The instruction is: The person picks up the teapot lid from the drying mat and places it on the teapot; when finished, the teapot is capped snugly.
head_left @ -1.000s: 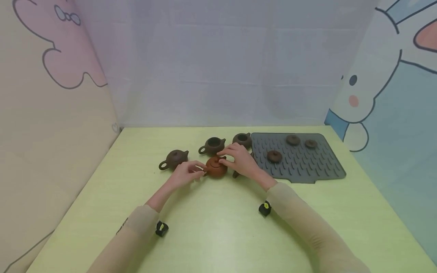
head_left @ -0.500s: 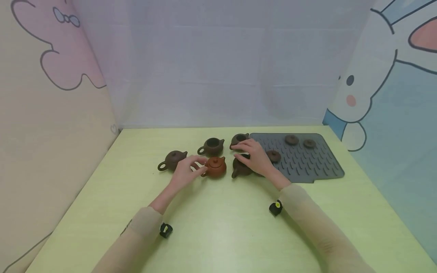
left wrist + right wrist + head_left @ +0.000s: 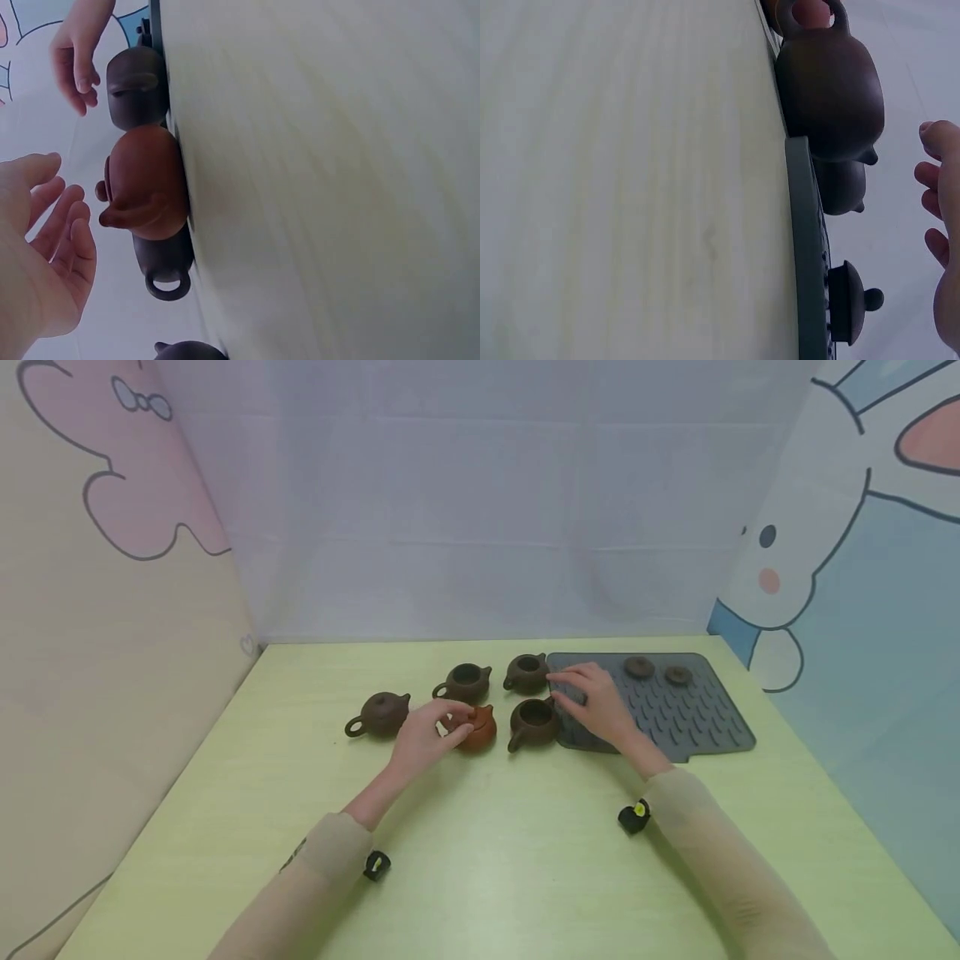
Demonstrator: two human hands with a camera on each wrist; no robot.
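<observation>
Hovering just beside the reddish-brown, round-bodied, clay-looking teapot (image 3: 483, 737), the left hand (image 3: 420, 739) has its fingers loosely bent and grasps nothing; the left wrist view shows a gap between them and the pot. That teapot stands upright on the pale yellow-green, smooth-topped table (image 3: 480, 843), its knobbed lid seated. To its right, past the nearest pot, the right hand (image 3: 600, 702) hangs over the near-left part of the grey, ridged, flat mat (image 3: 675, 718), its fingers relaxed and bare of any load.

Judging by how things lie, the set is partly covered: the reddish teapot has its lid on, and so does the dark brown, squat, clay-looking teapot (image 3: 384, 717) to its left. Three pots are left uncovered: the dark brown, wide-mouthed pot (image 3: 465, 685) behind the reddish teapot, the small, dark brown, round pot (image 3: 527, 677) behind it and to its right, and the dark brown, rounded pot with a side handle (image 3: 534, 727) directly to its right. Well to the right of the reddish teapot, two dark brown, round, knobbed lids (image 3: 639, 667) lie on the mat; whether the lid in the right wrist view is a third, I cannot tell
</observation>
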